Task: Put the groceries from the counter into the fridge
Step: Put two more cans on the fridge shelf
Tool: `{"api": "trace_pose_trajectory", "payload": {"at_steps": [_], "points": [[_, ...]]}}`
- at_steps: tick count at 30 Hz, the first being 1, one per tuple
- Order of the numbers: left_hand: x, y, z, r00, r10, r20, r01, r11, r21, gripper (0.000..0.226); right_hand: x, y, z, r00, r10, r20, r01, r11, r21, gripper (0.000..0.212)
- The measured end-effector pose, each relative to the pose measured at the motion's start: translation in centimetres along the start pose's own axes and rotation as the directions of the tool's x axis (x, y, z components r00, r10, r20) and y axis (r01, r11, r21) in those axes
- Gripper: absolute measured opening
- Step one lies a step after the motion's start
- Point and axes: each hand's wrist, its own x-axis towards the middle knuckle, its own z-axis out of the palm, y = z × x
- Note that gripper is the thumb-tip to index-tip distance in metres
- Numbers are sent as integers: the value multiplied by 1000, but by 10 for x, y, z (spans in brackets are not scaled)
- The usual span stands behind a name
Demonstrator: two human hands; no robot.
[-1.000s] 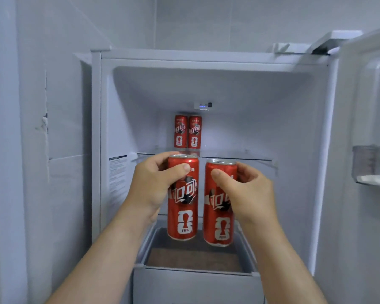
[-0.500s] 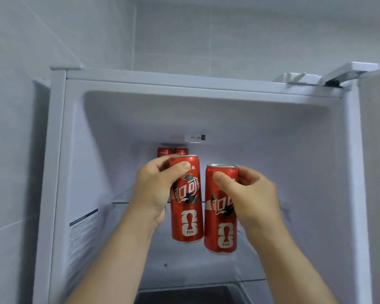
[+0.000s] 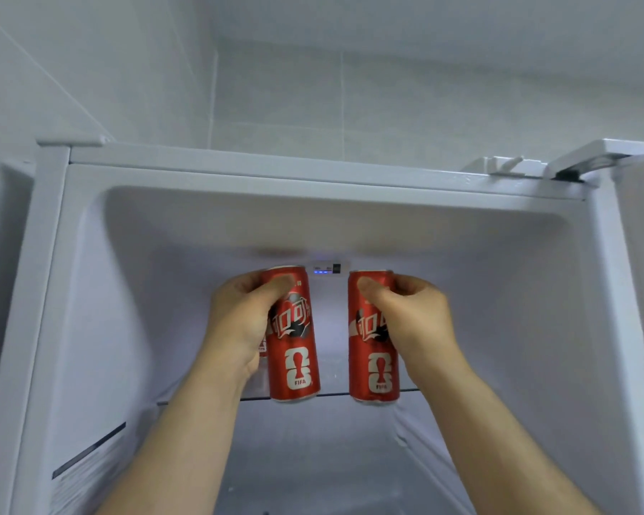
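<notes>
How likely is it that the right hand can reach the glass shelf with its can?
Likely yes: the right hand holds its can at the glass shelf edge; bare shelf shows beside it.

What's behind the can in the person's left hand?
A sliver of a rear can peeks out between the left hand and the held can, deeper in the fridge. Hand and can cover the rest; whether more stand there is hidden.

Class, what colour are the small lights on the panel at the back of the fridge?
Blue. The lights glow on the white panel between the two cans, in the head view.
</notes>
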Motion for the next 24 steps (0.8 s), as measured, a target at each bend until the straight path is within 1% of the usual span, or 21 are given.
{"api": "trace_pose_trajectory", "payload": {"at_steps": [5,10,11,16,21,24], "points": [[10,0,0,999,3,-47,-3,1000,-13,7,16,8,-1,1000,10,-13,-10,1000,0,17],[16,-2,2,999,-21,-40,21,1000,8,8,26,20,1,999,25,-25,-27,997,-65,18],[17,-4,3,999,-26,-34,27,1000,14,8,28,22,2,999,28,-30,-30,996,-79,19],[22,-9,7,998,-63,6,63,998,26,8,38,28,7,998,52,-32,-56,988,-144,38],[29,-12,6,996,-79,33,77,996,52,6,46,34,7,998,59,-12,-60,982,-178,36],[35,-18,3,995,-92,36,88,991,100,9,48,37,8,998,55,-3,-55,981,-185,41]]}}
